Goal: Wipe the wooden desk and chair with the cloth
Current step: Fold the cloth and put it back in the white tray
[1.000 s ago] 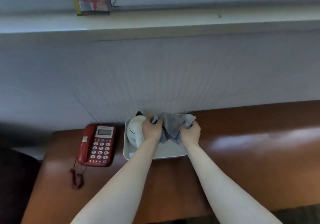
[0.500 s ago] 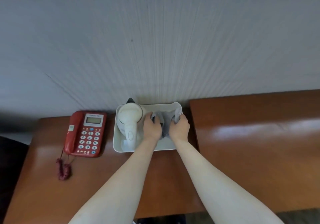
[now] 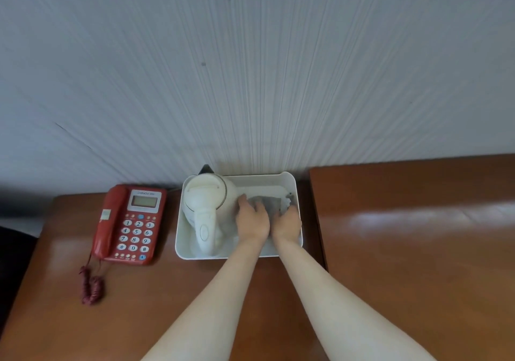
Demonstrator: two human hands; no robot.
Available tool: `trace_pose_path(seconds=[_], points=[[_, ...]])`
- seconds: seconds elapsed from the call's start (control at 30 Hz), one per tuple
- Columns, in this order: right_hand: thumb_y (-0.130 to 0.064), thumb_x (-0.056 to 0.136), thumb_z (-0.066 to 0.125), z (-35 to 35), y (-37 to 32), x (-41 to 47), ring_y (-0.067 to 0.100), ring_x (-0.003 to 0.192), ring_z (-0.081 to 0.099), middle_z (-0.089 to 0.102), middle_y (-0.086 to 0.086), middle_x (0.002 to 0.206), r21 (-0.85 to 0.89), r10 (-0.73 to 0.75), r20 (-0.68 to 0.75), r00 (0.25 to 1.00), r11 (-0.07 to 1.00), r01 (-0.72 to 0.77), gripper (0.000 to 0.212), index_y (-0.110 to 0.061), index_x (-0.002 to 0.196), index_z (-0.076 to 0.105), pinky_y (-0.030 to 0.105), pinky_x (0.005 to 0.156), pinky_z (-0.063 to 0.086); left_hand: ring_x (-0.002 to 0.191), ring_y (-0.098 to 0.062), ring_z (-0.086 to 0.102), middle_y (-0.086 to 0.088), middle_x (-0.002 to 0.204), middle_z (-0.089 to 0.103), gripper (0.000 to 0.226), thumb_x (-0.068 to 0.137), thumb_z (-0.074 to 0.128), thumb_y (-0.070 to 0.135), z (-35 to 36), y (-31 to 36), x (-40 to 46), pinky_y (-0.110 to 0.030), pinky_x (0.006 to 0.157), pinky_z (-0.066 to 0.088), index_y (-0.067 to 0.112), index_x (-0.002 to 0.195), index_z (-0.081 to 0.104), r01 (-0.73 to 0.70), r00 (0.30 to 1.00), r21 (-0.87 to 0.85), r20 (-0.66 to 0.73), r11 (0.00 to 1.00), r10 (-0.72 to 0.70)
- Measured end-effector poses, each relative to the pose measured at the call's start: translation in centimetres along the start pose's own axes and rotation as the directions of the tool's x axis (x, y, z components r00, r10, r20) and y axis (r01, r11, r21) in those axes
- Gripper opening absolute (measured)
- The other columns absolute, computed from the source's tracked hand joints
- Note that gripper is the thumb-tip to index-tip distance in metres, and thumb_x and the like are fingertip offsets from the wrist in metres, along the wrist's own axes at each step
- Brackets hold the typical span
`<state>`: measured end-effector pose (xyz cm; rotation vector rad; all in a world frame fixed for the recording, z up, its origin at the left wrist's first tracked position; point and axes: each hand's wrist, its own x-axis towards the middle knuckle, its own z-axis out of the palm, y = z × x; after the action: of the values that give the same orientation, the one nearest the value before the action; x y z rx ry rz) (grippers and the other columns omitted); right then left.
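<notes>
The left hand [image 3: 252, 221] lies flat inside the white tray [image 3: 294, 186], its fingers almost straight and pressing on the grey cloth [image 3: 271, 203]. The right hand [image 3: 287, 225] is just beside it, also on the cloth; its fingers bend a little over the cloth's near edge, but I cannot tell if they really grip it or only press. The cloth is spread on the tray's floor, in the right half. In the left half of the tray stands a white kettle [image 3: 206, 204], touching the left hand's fingertips. The tray sits on the wooden desk [image 3: 172, 291], against the pale wall [image 3: 250, 68]. To the left of the tray is a red telephone [image 3: 129, 222] with its coiled cord [image 3: 90, 285].
</notes>
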<state>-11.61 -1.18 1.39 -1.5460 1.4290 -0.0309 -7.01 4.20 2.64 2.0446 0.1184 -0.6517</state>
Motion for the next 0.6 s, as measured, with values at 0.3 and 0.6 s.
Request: trace_pose_path(seconds=[0.3,0.6], points=[[-0.009,0.102,0.046,0.2,1.3,0.7,0.040,0.121,0.061,0.064,0.023,0.131,-0.107,0.165,0.042,0.985,0.981,-0.159,0.031,0.001,0.129,0.056,0.041,0.093,0.050,0.139,-0.034,0.050,-0.018,0.150,0.054,0.046,0.101,0.044,0.006,0.0,-1.4,0.6,-0.036,0.114,0.038,0.006,0.147,0.051,-0.209,0.964,0.454,0.245,0.866,0.104],[-0.004,0.095,0.058,1.1,1.7,1.9,0.037,0.123,0.062,0.064,0.022,0.132,-0.220,0.209,0.097,0.973,0.958,-0.184,0.034,0.003,0.129,0.059,0.037,0.094,0.052,0.157,-0.024,0.018,-0.014,0.171,0.015,0.063,0.100,0.055,0.011,0.1,-4.1,3.5,-0.035,0.122,0.028,0.002,0.157,0.030,-0.288,0.907,0.575,0.419,0.766,0.026]])
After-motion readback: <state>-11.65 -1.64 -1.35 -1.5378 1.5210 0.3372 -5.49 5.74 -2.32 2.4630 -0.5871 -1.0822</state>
